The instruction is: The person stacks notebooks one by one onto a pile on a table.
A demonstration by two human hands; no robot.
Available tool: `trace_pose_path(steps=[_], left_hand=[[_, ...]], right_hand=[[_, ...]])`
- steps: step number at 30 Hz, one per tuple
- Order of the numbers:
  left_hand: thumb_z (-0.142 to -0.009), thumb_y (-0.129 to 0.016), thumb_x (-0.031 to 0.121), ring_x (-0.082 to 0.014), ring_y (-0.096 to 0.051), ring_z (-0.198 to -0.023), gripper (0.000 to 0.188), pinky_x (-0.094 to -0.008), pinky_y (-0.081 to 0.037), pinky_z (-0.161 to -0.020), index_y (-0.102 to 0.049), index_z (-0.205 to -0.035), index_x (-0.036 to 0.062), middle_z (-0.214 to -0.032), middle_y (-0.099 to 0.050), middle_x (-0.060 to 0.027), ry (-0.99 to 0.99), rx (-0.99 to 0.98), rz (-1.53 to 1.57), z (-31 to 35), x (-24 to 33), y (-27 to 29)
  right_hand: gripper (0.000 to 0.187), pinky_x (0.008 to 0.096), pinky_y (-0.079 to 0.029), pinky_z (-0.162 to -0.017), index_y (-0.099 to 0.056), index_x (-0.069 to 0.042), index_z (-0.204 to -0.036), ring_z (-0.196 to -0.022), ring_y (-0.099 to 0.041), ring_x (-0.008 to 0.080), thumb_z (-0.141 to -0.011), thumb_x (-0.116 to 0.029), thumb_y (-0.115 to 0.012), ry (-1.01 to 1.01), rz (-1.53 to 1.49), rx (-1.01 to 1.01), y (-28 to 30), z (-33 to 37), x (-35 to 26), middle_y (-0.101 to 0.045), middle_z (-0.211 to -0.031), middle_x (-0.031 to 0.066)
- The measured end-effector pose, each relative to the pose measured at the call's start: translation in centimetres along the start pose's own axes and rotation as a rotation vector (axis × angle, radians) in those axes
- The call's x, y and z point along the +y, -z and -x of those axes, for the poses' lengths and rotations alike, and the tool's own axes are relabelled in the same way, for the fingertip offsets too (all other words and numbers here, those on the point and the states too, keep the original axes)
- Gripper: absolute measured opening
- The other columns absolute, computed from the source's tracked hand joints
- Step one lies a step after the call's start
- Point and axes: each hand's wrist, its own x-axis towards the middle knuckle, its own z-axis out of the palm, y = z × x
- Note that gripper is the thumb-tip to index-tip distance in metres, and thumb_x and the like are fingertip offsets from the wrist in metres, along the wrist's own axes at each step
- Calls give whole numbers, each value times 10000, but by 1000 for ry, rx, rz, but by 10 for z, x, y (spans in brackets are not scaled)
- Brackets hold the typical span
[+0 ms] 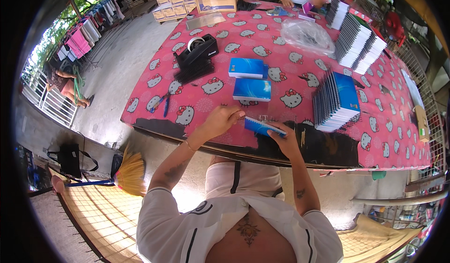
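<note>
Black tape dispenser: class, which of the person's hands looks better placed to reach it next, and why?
Probably the left hand: it is nearer the tape dispenser, which stands on that side, while the right hand grips the blue notebook.

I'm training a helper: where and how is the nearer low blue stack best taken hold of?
Probably by the short left and right ends of the nearer low blue stack, coming from the near side. It lies flat, a long side facing the camera, with the other low blue stack close behind, leaving little finger room there.
</note>
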Motion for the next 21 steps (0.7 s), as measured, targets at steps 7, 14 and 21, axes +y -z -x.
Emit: trace_pose_path(steps=[7, 14, 21], left_hand=[[-910, -703, 173, -304, -681, -778, 143, -385, -512, -662, -657, -973, 53, -828, -679, -132, -272, 206, 14, 2, -1, -11], [-898, -714, 219, -358, -682, -827, 217, -443, -525, -695, -628, -1015, 58, -896, -689, -128, -269, 94, -9, -6, 2, -4], [-927, -659, 291, -359, -655, -897, 305, -458, -524, -709, -618, -1177, 121, -1134, -631, -129, -240, -56, -44, -8, -5, 1]], right_hand=[[302, 304, -491, -930, -672, -6, -1229, -1050, -649, 156, -936, -75, -665, 80, 56, -15, -2, -1, 5, -721, -1146, 120], [297, 313, -486, -929, -675, 3, -1219, -1038, -652, 166, -940, -99, -660, 107, 144, -2, 1, 2, 0, -723, -1131, 131], [301, 312, -484, -929, -673, 10, -1220, -1025, -646, 163, -941, -103, -661, 59, 69, -25, 0, 0, 0, -720, -1114, 122]])
